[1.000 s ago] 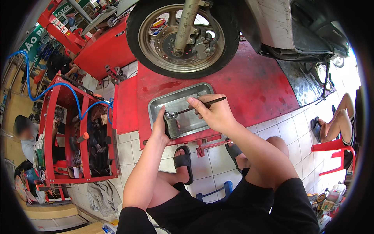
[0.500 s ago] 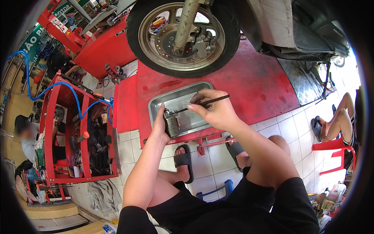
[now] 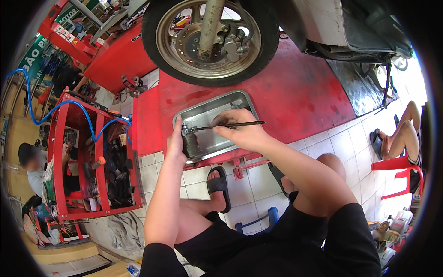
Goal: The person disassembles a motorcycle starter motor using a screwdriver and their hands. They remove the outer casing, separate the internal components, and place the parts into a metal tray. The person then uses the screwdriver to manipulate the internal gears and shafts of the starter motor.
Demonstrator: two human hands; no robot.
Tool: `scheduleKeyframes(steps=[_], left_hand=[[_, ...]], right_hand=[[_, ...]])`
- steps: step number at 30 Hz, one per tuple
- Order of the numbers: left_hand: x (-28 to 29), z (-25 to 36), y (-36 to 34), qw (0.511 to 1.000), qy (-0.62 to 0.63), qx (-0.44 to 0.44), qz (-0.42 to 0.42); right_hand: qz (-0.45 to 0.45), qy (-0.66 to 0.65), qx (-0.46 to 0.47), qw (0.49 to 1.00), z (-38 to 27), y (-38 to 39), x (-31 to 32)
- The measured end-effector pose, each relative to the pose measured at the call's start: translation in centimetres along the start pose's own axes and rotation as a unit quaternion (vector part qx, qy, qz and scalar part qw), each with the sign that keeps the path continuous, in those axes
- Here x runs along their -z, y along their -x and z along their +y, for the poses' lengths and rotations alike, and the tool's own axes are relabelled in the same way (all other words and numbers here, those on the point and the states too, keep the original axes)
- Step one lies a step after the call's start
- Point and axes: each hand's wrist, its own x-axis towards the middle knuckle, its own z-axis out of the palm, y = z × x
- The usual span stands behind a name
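Observation:
My left hand (image 3: 175, 142) is closed around a small grey metal part (image 3: 190, 144) with a darker, dirty-looking body and a shiny upper end. It holds the part over the left side of a shallow metal tray (image 3: 253, 107). In my right hand (image 3: 244, 134), a thin dark stick-like tool (image 3: 251, 123) is pinched between the fingers and lies nearly level. Its tip reaches the upper end of the metal part; whether that tip has bristles is too small to tell. My left palm and fingers hide some of the part.
The tray rests on a red lift platform (image 3: 304, 83), below a motorbike's front wheel (image 3: 217, 81). At left stands a red tool cart (image 3: 57, 171) with a blue air hose (image 3: 85, 107). Other people sit at far left and right, one on a red chair (image 3: 392, 165).
Both hands, with the metal part and the thin tool, have shifted left over the tray. The tool now lies flatter. My view has also moved slightly.

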Motion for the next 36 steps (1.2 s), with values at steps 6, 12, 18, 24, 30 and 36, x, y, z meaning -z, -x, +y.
scheduleKeyframes(steps=[6, 12, 18, 24, 30, 36], left_hand=[[2.0, 1.0, -0.6, 0.981, -0.139, -0.117, 0.068], [4.5, 0.8, -1.8, 0.960, -0.220, -0.148, 0.090], [6.4, 0.7, -2.4, 0.950, -0.264, -0.136, 0.092], [7.0, 0.3, -2.6, 0.932, -0.304, -0.158, 0.118], [6.7, 0.3, -2.9, 0.915, -0.342, -0.170, 0.132], [5.5, -0.1, -2.5, 0.861, -0.456, -0.188, 0.128]], right_hand=[[-0.036, -0.145, -0.090, 0.985, 3.5, -0.7, -2.4], [-0.035, -0.075, -0.051, 0.995, 4.2, -0.9, -4.4], [-0.084, 0.017, -0.030, 0.996, 4.0, -0.3, -5.3], [-0.127, 0.071, -0.074, 0.987, 3.7, 0.2, -5.0], [-0.131, 0.138, -0.111, 0.975, 5.6, 0.1, -5.3], [-0.148, 0.110, -0.176, 0.967, 4.6, 0.4, -5.0]])
